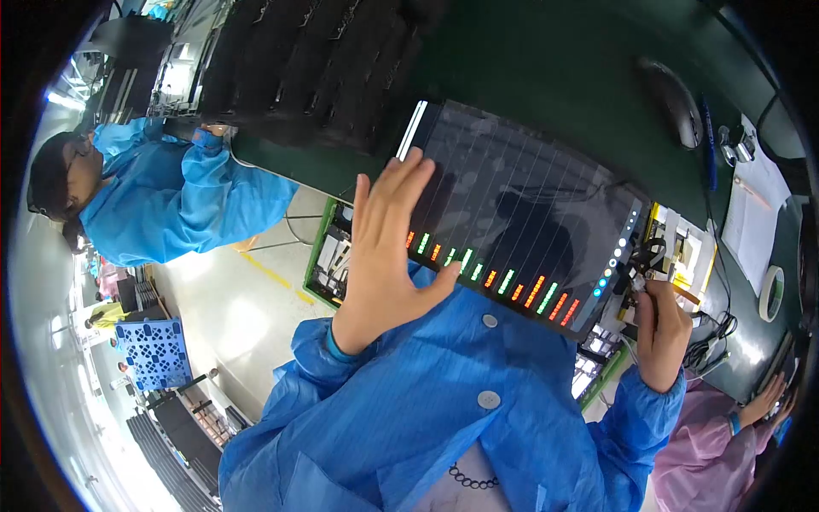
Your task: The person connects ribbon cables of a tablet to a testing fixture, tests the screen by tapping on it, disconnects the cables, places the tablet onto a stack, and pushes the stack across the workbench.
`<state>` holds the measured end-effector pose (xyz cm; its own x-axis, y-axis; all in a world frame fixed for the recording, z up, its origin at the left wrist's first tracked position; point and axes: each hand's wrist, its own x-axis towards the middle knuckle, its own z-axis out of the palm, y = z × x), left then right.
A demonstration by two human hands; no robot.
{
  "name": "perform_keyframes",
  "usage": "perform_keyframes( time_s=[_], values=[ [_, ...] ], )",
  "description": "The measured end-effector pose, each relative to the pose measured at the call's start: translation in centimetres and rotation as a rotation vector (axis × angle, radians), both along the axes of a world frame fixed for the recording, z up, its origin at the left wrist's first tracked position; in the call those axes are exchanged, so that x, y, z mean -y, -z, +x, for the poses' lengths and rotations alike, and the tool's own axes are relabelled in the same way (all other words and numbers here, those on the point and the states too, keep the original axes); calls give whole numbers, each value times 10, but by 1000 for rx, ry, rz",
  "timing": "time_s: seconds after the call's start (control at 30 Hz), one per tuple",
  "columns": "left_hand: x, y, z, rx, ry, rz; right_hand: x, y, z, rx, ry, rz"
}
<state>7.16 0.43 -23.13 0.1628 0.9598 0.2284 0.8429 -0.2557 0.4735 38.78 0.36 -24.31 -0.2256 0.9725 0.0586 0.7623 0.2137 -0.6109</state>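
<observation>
Green worktop (529,51); mouse (672,102) far right, tape (771,294) right | tablet (520,196) centre, lit marks (506,282) along near side | left hand (377,264) at its left edge, fingers wide, thumb apart | right hand (664,328) by its right edge, fingers narrow, can't tell if gripping

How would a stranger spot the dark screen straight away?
Find the dark green tabletop. Toward the camera wearer's blue coat is a rectangular screen, with the left hand overlapping one end. Unlike its neighbours, it shows glowing red and green marks.
</observation>
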Motion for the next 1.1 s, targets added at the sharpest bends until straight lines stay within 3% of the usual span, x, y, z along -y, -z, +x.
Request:
perform_keyframes(
  time_s=[0.13,0.3,0.4,0.53,0.7,1.1],
  values=[
    [0,1,8,-26,42,-10,0,-1,0,6,23,26],
    [1,-2,15,-86,53,-88,-5,-10,-2,161,-119,217],
    [-2,-2,6,-78,-4,72,-11,-12,0,305,-198,355],
    [-7,13,-20,158,-193,40,-15,-10,2,333,-191,338],
    [-19,34,-40,349,-198,-120,-15,-6,5,335,-189,304],
    [-30,28,-37,395,-132,-242,-18,0,14,236,-362,263]
  ],
)
